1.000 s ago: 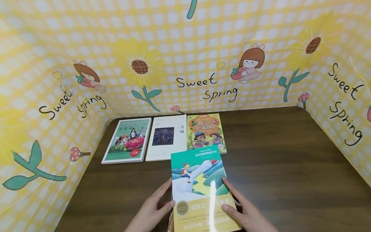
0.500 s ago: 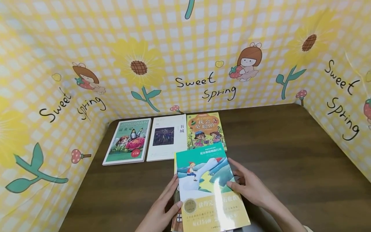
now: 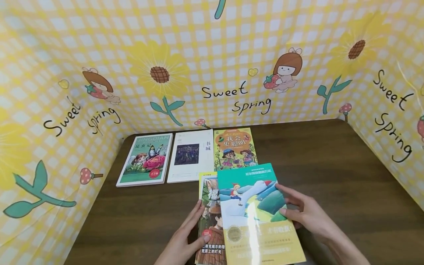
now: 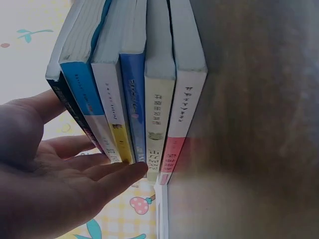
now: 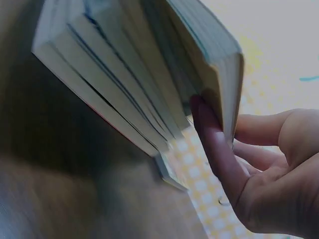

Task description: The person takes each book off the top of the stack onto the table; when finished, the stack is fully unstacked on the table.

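A picture book with a goose on its green and gold cover [image 3: 245, 198] is pinched along its right edge by my right hand [image 3: 308, 215], thumb on the cover and fingers beneath. In the right wrist view that book [image 5: 227, 89] is raised off the stack on the hand's side. Below it lies a comic-style book [image 3: 209, 221], partly covered, topping a stack of several books [image 4: 134, 104]. My left hand [image 3: 183, 235] rests against the stack's left side, its thumb on the comic-style book's cover and its fairly straight fingers touching the spines.
Three books lie in a row at the back left of the dark table [image 3: 331, 165]: a green butterfly book [image 3: 145, 160], a white book [image 3: 188, 156] and a yellow children's book [image 3: 234, 149]. A yellow checked cloth [image 3: 212, 55] walls the table behind and at both sides.
My right hand has slid the goose book to the right, uncovering the left part of the comic-style book. The left hand has stayed beside the stack. The three back books have not moved.
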`<state>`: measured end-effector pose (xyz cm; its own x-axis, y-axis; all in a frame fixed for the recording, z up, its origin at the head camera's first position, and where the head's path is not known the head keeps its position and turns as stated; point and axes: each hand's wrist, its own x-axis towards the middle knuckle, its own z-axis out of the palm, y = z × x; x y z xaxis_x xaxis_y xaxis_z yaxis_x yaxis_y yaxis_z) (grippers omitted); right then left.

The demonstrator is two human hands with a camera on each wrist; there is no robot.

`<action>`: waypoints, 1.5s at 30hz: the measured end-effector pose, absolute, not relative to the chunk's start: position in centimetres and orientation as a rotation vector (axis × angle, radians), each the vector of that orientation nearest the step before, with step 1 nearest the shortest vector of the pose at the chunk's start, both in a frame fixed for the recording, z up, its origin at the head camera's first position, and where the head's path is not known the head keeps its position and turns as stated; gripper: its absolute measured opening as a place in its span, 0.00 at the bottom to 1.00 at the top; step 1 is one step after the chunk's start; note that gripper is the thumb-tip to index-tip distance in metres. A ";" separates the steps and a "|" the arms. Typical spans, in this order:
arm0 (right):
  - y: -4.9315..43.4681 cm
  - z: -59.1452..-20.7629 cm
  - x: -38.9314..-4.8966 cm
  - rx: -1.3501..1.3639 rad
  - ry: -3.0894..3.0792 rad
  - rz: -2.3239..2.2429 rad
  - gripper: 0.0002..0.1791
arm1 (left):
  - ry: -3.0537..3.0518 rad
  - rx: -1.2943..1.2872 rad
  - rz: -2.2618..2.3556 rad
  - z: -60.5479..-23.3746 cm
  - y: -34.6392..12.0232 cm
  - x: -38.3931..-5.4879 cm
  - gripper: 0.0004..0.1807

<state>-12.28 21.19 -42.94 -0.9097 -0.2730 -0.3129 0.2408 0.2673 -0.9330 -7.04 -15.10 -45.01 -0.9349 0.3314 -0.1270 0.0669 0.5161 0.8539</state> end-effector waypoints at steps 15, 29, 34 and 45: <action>30.9 -38.6 -17.9 -0.114 2.331 -1.701 0.39 | 2.479 0.370 1.359 -45.0 -15.3 -7.1 0.40; 33.1 -37.9 -26.0 0.070 2.385 -1.595 0.38 | 2.484 0.348 1.379 -45.3 -15.3 -6.9 0.39; 32.1 -38.1 -29.0 0.055 2.531 -1.456 0.35 | 2.477 0.328 1.390 -45.1 -15.1 -7.0 0.39; 30.1 -39.6 -32.4 -0.060 2.662 -1.293 0.33 | 2.466 0.296 1.368 -44.9 -15.0 -7.0 0.39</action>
